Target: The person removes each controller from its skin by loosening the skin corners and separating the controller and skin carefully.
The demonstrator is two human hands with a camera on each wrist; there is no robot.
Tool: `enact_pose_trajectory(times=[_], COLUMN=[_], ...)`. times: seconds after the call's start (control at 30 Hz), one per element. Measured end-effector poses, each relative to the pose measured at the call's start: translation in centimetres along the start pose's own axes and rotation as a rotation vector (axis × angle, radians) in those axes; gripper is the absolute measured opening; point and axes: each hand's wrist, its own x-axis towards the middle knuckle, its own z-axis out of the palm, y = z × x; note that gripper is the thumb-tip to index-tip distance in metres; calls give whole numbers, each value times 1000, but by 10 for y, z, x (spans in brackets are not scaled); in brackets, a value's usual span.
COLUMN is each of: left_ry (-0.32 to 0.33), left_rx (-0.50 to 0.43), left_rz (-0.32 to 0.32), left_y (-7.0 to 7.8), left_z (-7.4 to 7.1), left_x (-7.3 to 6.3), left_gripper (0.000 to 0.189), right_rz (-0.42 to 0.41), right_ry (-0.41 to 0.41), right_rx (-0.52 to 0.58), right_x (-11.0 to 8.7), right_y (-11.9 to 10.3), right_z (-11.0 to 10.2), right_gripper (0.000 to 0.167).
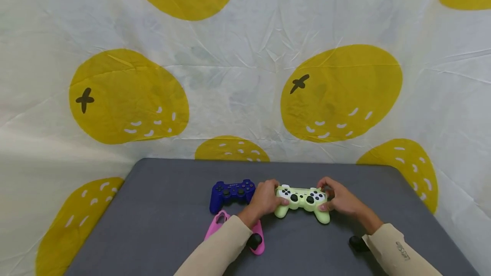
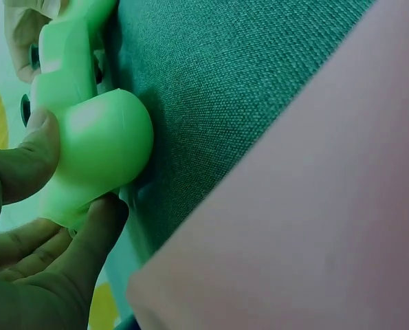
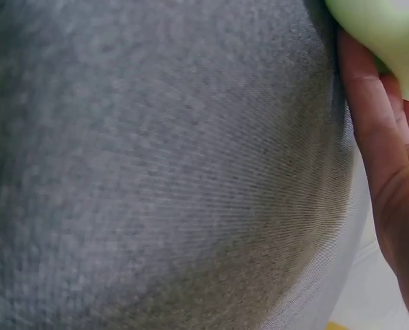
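Both my hands hold a game controller (image 1: 303,199) with a white face, pale green outer shell and black thumbsticks. It lies face up, close over the grey table. My left hand (image 1: 264,199) grips its left end; in the left wrist view the thumb (image 2: 42,144) is on the face side and the fingers (image 2: 97,230) are behind the rounded green grip. At the right end, my right hand (image 1: 339,199) pinches the controller, thumb on the front and fingers round the top corner. In the right wrist view, fingers (image 3: 372,103) reach under the green shell.
A dark blue game controller (image 1: 232,191) lies left of my left hand. Below it is a pink controller-shaped piece (image 1: 260,247) with an opening, partly hidden by my left sleeve. The grey table (image 1: 168,208) ends at a white cloth (image 1: 238,97) with yellow shapes.
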Motion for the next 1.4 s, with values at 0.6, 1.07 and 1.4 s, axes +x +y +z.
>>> enact_pose_trajectory(times=[0.6, 1.07, 1.4], left_ry=[-18, 1, 49], left_rx=[-13, -60, -36], left_rz=[-39, 15, 26], left_y=[3, -1, -1], left_z=[-2, 5, 3], left_x=[1, -1, 4], left_gripper=[45, 50, 48], right_rz=[-120, -36, -32], right_ry=[79, 105, 110], right_rx=[-80, -87, -106], right_x=[-4, -10, -8], right_y=[3, 0, 0], right_z=[2, 9, 7], right_gripper=[42, 41, 42])
